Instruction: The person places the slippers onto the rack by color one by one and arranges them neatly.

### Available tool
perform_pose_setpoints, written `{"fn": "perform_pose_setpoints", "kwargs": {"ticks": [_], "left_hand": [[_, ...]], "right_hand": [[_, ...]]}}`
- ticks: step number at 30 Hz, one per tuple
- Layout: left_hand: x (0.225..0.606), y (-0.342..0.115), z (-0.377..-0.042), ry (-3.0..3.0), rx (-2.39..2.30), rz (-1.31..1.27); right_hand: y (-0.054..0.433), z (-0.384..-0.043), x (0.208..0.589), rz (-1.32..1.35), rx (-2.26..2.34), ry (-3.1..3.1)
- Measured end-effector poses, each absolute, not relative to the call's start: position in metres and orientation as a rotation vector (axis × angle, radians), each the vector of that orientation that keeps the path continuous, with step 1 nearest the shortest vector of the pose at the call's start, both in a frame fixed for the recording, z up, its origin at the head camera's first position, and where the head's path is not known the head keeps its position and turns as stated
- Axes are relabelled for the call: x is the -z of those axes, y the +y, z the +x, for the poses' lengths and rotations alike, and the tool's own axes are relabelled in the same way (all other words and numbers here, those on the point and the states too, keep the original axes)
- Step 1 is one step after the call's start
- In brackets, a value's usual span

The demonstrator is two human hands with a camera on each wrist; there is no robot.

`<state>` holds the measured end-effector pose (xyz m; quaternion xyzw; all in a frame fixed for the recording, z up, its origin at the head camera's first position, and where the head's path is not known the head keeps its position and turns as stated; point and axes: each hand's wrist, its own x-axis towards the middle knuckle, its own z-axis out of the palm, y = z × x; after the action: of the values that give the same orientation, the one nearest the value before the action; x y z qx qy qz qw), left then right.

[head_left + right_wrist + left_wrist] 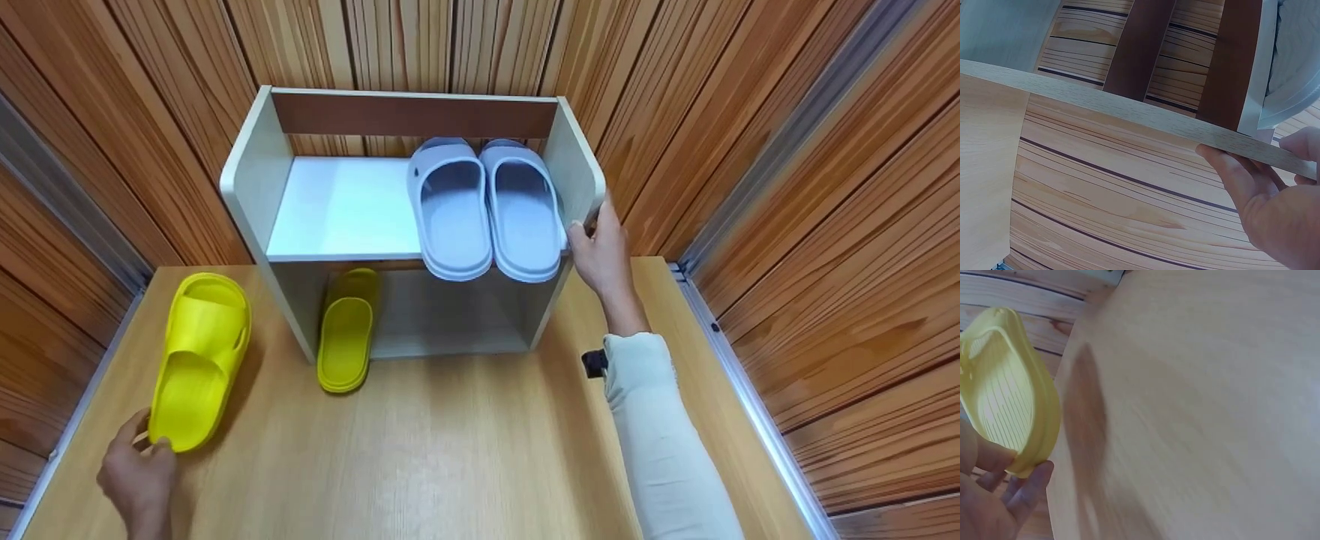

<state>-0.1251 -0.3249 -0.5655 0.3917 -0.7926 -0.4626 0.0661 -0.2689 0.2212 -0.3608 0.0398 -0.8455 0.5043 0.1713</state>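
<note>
At the lower left of the head view my left hand (139, 474) pinches the heel end of a yellow slipper (196, 360), thumb on the upper side. The left wrist view shows that slipper (1013, 388) raised over the tabletop, its shadow falling beside it. My right hand (604, 251) grips the front edge of the right side panel of a small white shelf rack (240, 180). In the right wrist view its fingers (1230, 169) lie along the panel's outer face. Another yellow slipper (345, 341) rests at the lower level's left side, heel sticking out in front.
A pair of grey-blue slippers (454, 217) sits on the upper shelf (345, 210) at its right, heels over the front edge. Wood-plank walls (397, 45) stand behind and at both sides. The light wooden tabletop (420, 450) extends in front of the rack.
</note>
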Motion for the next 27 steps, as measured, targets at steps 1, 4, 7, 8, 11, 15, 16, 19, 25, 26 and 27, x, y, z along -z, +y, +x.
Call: {"fn": "perform_pose_setpoints", "kwargs": {"ticks": [1,4,7,8,11,15,16,19,25,26,27], "left_hand": [[0.566,-0.327,-0.123,-2.386,1.387,1.171],[0.569,-0.331,-0.115,-2.386,1.341,1.113],[0.571,-0.333,-0.109,-2.376,1.321,1.065],[0.571,-0.334,-0.107,-2.370,1.318,1.058],[0.570,-0.333,-0.102,-2.364,1.296,1.027],[0.569,-0.329,-0.098,-2.364,1.245,0.937],[0.568,-0.328,-0.098,-2.366,1.239,0.919],[0.568,-0.324,-0.099,-2.373,1.222,0.863],[0.571,-0.319,-0.099,-2.360,1.229,0.749],[0.572,-0.319,-0.098,-2.350,1.234,0.738],[0.573,-0.319,-0.098,-2.340,1.241,0.732]], "right_hand": [[0.221,-0.269,0.361,0.108,-1.439,-2.404],[0.221,-0.269,0.361,0.102,-1.437,-2.406],[0.221,-0.269,0.361,0.108,-1.424,-2.405],[0.221,-0.269,0.360,0.107,-1.421,-2.409],[0.221,-0.269,0.359,0.102,-1.422,-2.417],[0.221,-0.268,0.358,0.095,-1.422,-2.420],[0.221,-0.268,0.359,0.097,-1.424,-2.418],[0.221,-0.268,0.360,0.100,-1.425,-2.415],[0.221,-0.269,0.360,0.136,-1.420,-2.379],[0.221,-0.270,0.360,0.145,-1.416,-2.374],[0.221,-0.270,0.360,0.153,-1.411,-2.368]]}}
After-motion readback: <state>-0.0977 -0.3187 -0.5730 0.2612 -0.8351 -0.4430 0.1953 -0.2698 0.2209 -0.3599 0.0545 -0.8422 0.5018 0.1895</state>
